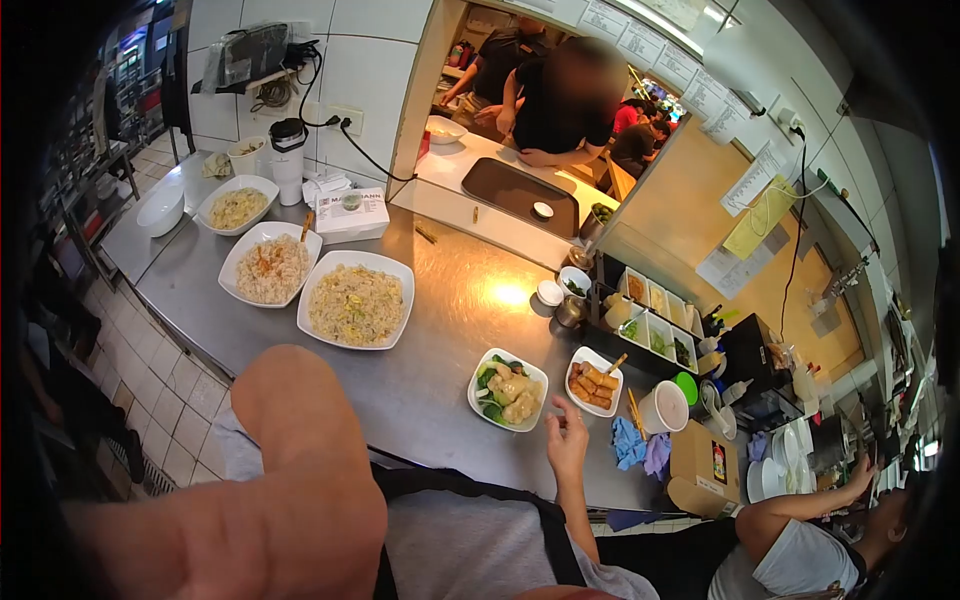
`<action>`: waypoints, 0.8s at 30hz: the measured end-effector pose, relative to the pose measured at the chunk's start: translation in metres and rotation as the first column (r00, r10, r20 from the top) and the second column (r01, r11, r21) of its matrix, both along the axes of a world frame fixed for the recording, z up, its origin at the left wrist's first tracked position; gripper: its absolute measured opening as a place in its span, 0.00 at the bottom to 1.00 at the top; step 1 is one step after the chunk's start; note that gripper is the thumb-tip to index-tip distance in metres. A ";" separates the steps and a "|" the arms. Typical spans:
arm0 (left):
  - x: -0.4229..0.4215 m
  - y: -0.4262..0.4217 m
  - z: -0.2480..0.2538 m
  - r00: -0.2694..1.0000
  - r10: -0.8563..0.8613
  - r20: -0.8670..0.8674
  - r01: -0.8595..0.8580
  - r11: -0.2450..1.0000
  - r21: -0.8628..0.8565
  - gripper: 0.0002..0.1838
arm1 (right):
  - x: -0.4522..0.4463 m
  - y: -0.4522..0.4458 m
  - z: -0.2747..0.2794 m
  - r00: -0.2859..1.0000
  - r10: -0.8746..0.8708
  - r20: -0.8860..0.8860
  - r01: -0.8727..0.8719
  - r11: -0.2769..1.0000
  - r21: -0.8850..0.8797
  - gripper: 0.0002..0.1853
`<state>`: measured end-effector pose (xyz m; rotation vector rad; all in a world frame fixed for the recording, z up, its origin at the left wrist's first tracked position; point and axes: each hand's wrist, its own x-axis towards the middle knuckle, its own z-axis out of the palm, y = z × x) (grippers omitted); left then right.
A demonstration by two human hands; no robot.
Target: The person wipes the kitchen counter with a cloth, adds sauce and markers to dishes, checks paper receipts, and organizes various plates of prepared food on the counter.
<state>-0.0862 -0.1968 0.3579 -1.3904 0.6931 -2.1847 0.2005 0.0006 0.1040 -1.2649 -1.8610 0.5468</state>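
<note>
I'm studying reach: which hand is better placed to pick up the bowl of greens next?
Probably the right hand: it is right beside the bowl of greens, with nothing visible in it. The left hand looms blurred in the foreground, farther away.

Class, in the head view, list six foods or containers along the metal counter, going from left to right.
White bowl, orange-topped rice, yellow-flecked rice, greens with pale pieces, brown rolls, white tub.

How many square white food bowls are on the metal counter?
5. At left: rear bowl, orange-topped bowl, rice bowl. Near the right hand: greens bowl, rolls bowl. The left arm might hide more.
</note>
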 end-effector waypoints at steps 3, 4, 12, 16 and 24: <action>0.003 -0.002 -0.001 1.000 -0.004 -0.005 0.004 1.000 0.006 0.23 | 0.018 0.009 -0.015 0.997 -0.080 -0.016 0.081 0.996 0.035 0.16; 0.005 -0.003 -0.002 1.000 -0.004 -0.008 0.004 1.000 0.007 0.23 | 0.023 0.012 -0.020 0.995 -0.098 -0.022 0.099 0.995 0.031 0.16; 0.012 -0.008 -0.007 1.000 0.006 0.010 -0.006 1.000 0.013 0.22 | 0.061 0.028 -0.074 0.974 -0.224 0.037 0.224 0.975 0.007 0.15; 0.023 -0.020 -0.010 0.996 0.090 0.009 -0.090 0.995 -0.031 0.22 | 0.072 0.024 -0.100 0.918 -0.280 0.280 0.258 0.959 0.113 0.15; 0.019 -0.039 -0.007 0.974 0.227 0.012 -0.225 0.970 -0.089 0.21 | 0.069 0.045 -0.107 0.896 -0.212 0.389 0.094 0.949 0.301 0.13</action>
